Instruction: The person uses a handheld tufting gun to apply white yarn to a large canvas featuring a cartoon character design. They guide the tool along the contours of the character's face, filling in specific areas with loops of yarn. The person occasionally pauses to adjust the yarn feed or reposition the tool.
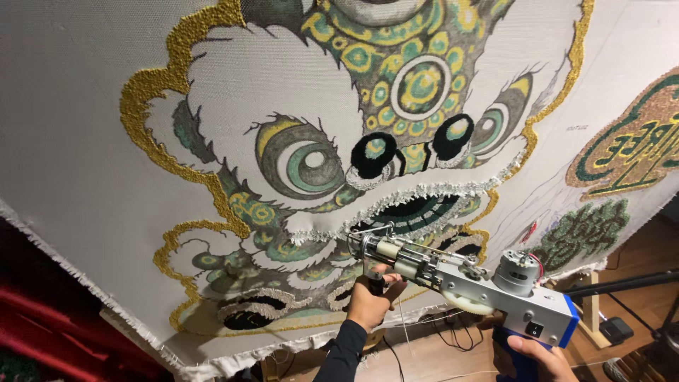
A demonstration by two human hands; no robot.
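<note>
Tufting gun (453,276) sits in the lower middle of the view, held with its needle end pressed against the stretched grey cloth (85,127), just below the white toothed mouth of the lion face design (368,141). It has a metal body, a white gear wheel, a small silver motor on top and a blue block at the rear. The left hand (371,301) is closed around the front black grip under the needle part, fingers wrapped fully, with a dark sleeve (339,354) on the forearm. The right hand (541,357) is closed on the blue rear handle at the bottom edge (only the upper part of this hand shows). A thin white yarn (403,322) hangs down beside the left hand. The design has gold outlines, green and yellow circles and two black nostrils. To the right, another tufted piece in green and gold (629,145) is on the same cloth, and a wooden floor (636,255) shows below it.
</note>
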